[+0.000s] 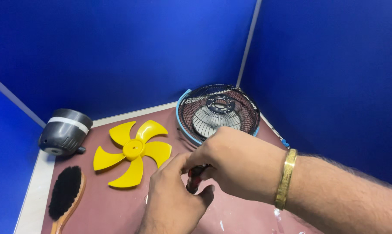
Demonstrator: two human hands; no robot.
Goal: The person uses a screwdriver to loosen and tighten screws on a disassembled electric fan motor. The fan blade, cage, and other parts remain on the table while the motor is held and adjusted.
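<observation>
Both hands close their grip on a small red-and-black tool (195,177) near the middle of the worktop (113,208): left hand (174,199) below, right hand (239,162) above. Farther left lies a yellow fan blade (133,151); beyond, a wire fan guard (217,112).

Both hands meet, left (174,197) under right (237,162) (fingers curled).
</observation>
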